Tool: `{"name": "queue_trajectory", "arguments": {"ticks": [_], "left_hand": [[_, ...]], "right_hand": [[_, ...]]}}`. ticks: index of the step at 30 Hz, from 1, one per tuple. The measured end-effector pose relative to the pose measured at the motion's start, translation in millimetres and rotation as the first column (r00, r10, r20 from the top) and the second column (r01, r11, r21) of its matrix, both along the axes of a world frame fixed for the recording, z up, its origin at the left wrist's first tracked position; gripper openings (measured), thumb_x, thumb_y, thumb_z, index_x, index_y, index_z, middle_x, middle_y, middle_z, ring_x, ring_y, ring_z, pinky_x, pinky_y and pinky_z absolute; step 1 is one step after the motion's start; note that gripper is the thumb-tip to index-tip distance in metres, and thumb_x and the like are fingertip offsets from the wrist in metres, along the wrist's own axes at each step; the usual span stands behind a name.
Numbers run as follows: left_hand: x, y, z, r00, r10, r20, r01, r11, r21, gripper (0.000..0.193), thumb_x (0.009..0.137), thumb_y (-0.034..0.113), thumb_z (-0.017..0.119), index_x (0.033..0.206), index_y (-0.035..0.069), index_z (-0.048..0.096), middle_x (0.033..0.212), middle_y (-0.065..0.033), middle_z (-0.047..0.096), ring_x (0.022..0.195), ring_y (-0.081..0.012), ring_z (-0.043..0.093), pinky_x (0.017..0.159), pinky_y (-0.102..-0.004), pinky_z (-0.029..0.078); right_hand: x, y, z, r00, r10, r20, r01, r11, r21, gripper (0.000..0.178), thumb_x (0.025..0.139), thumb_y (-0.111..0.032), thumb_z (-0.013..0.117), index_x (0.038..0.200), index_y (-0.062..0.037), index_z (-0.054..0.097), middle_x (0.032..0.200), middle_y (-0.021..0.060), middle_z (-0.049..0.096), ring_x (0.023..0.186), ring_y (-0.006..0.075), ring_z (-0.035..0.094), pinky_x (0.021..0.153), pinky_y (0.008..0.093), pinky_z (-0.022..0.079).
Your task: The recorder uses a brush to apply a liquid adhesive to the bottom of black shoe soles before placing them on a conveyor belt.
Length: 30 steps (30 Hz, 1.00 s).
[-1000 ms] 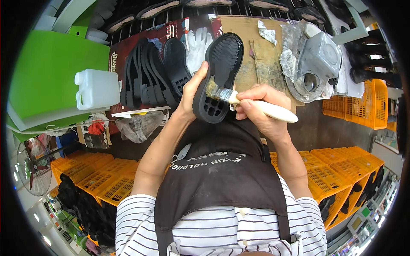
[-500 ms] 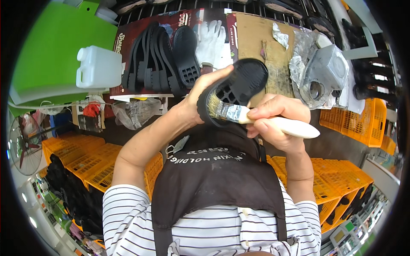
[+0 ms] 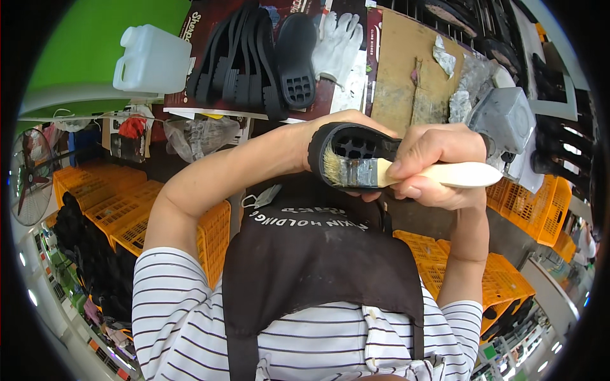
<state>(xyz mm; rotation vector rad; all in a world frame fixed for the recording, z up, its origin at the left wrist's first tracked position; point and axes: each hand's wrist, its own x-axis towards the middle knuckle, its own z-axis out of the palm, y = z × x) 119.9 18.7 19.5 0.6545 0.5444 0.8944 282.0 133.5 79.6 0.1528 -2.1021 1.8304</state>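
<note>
A black shoe sole (image 3: 363, 141) with a raised rim and a grid of hollows is held up in front of my apron. My left hand (image 3: 330, 127) is closed around its far side, with most of the fingers hidden behind it. In my right hand (image 3: 438, 162) is a flat paintbrush (image 3: 462, 174) with a pale wooden handle, gripped between thumb and fingers. The pale bristles touch the inside of the sole's rim at its left end. My right hand covers the sole's other end.
Several black soles (image 3: 241, 60) stand on edge on the table, beside a flat sole (image 3: 297, 60) and a white glove (image 3: 338, 49). A white jug (image 3: 154, 60) stands at left. Stained cardboard (image 3: 397, 70) and a cloudy plastic container (image 3: 505, 120) lie right. Orange crates (image 3: 133, 209) flank me.
The sole has tilted, its far end turning toward my right hand. Both hands have shifted slightly right, and the brush has moved along the rim. The view has turned a little.
</note>
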Motion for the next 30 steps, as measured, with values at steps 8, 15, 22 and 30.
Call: {"name": "queue_trajectory", "arguments": {"ticks": [8,15,22,30], "left_hand": [[-1,8,-39,0.979,-0.163,0.125,0.187,0.959,-0.215,0.019,0.075,-0.003,0.067,0.093,-0.004,0.062,0.076,-0.0128,0.066,0.066,-0.0208,0.067,0.052,-0.0301,0.054],[-4,10,-33,0.990,-0.097,0.100,0.127,0.927,-0.353,0.013,0.077,-0.002,0.064,0.090,-0.003,0.063,0.074,-0.0128,0.065,0.063,-0.0218,0.066,0.049,-0.0305,0.051],[-5,19,-34,0.955,-0.242,0.171,0.261,0.960,-0.098,0.012,0.083,0.006,0.059,0.085,-0.005,0.060,0.069,-0.0155,0.063,0.057,-0.0220,0.064,0.046,-0.0304,0.049],[-1,18,-44,0.982,-0.147,0.120,0.175,0.945,-0.276,0.013,0.084,0.007,0.057,0.085,-0.005,0.058,0.067,-0.0153,0.062,0.051,-0.0235,0.062,0.042,-0.0313,0.049]], "right_hand": [[-21,23,-5,0.968,0.235,0.087,-0.239,0.970,0.034,0.011,0.076,-0.006,0.072,0.083,0.0000,0.067,0.077,0.0082,0.067,0.070,0.0166,0.065,0.063,0.0271,0.050],[-38,36,-8,0.913,0.370,0.173,-0.376,0.927,-0.002,0.013,0.078,-0.009,0.071,0.085,0.0014,0.067,0.078,0.0088,0.068,0.073,0.0142,0.064,0.064,0.0264,0.050],[-52,46,-7,0.825,0.502,0.257,-0.525,0.851,0.023,0.014,0.080,-0.014,0.070,0.084,0.0002,0.068,0.072,0.0070,0.067,0.064,0.0113,0.062,0.057,0.0251,0.048],[-55,45,-7,0.760,0.573,0.307,-0.595,0.803,-0.027,0.014,0.080,-0.012,0.069,0.083,0.0018,0.067,0.072,0.0086,0.066,0.064,0.0150,0.062,0.057,0.0268,0.047]]}}
